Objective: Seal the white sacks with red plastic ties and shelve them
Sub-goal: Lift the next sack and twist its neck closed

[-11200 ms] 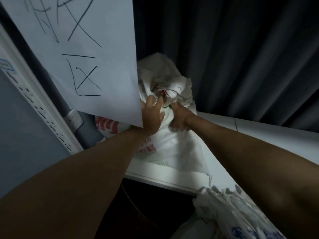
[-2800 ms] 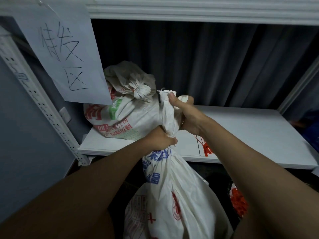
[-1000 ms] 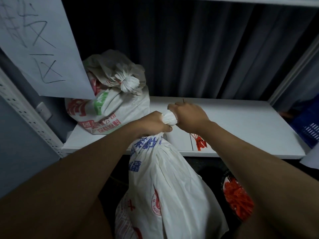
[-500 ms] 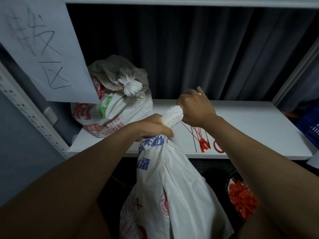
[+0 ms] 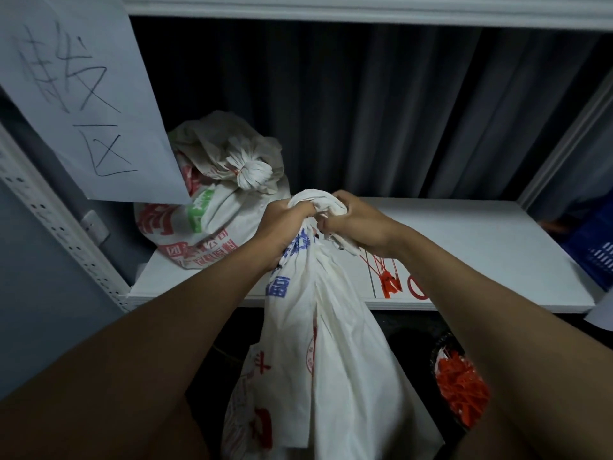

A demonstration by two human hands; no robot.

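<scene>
A white sack [image 5: 325, 353] with blue and red print hangs in front of the white shelf [image 5: 491, 247]. My left hand [image 5: 282, 227] grips its bunched neck from the left. My right hand [image 5: 355, 220] grips the twisted top of the same neck from the right. A few loose red plastic ties [image 5: 388, 280] lie on the shelf just under my right wrist. A tied sack [image 5: 212, 210] with red and green print lies on the shelf at the back left, a red tie around its knot.
A paper sign [image 5: 86, 94] with handwriting hangs at the upper left, over a perforated shelf upright [image 5: 56, 227]. A dark curtain backs the shelf. A container of red ties [image 5: 461, 390] sits low on the right. A blue crate [image 5: 597, 250] stands at the far right.
My right hand came down from above the sack's top and now grips the bunched cloth right beside my left hand. The sack's neck is more crumpled between both hands.
</scene>
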